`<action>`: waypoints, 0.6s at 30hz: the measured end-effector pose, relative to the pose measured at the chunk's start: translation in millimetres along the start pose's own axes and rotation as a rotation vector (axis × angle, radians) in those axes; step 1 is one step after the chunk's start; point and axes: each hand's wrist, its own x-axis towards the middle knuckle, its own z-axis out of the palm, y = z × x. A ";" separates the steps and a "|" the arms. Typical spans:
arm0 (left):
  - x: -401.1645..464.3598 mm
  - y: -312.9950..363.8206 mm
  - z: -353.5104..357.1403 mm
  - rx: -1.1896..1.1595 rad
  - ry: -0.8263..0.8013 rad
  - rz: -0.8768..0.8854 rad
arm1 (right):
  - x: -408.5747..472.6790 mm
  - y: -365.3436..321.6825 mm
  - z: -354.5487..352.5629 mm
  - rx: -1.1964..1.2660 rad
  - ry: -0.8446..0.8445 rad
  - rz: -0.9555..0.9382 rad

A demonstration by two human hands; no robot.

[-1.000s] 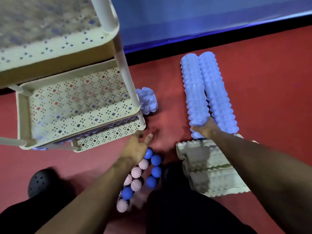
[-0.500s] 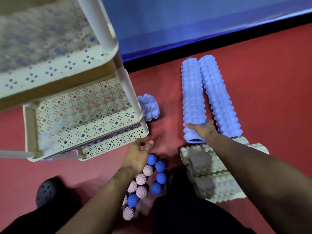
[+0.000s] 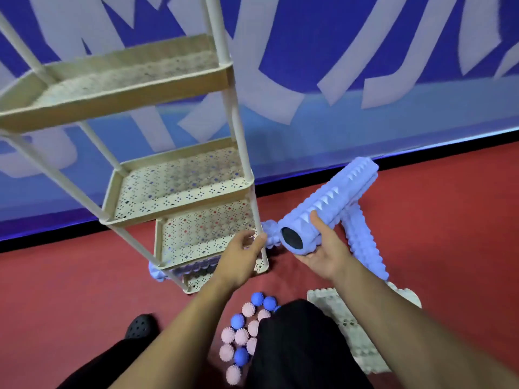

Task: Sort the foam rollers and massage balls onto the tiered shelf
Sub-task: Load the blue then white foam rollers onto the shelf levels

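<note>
My right hand grips the near end of a long blue foam roller, lifted off the floor and angled up to the right. A second long blue roller lies on the red floor behind it. My left hand hovers by the front right post of the cream tiered shelf, fingers loosely curled and holding nothing. A blue roller lies on the shelf's lowest tier, its ends sticking out. Blue and pink spiky massage balls lie clustered on the floor near my knees. White rollers lie at the right.
A blue and white wall stands behind the shelf. A black shoe rests on the red floor at the lower left. My dark-clad legs cover some balls and part of the white rollers.
My right hand has lifted one long blue roller off the floor and swung it towards the shelf. My left hand has risen from the balls to the shelf post. The view has tilted up.
</note>
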 end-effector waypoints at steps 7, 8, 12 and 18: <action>-94.1 43.9 -12.2 -0.373 -0.014 0.021 | -115.5 17.3 78.2 -0.245 -0.146 -0.172; -105.1 48.7 -13.7 -0.410 -0.029 0.030 | -128.3 24.7 86.8 -0.260 -0.163 -0.169; -142.3 59.8 -22.8 -0.561 0.070 0.058 | -170.0 54.8 116.2 -0.345 -0.178 -0.192; -176.0 58.8 -53.5 -0.707 0.367 0.153 | -196.6 94.3 145.7 -0.573 -0.262 -0.270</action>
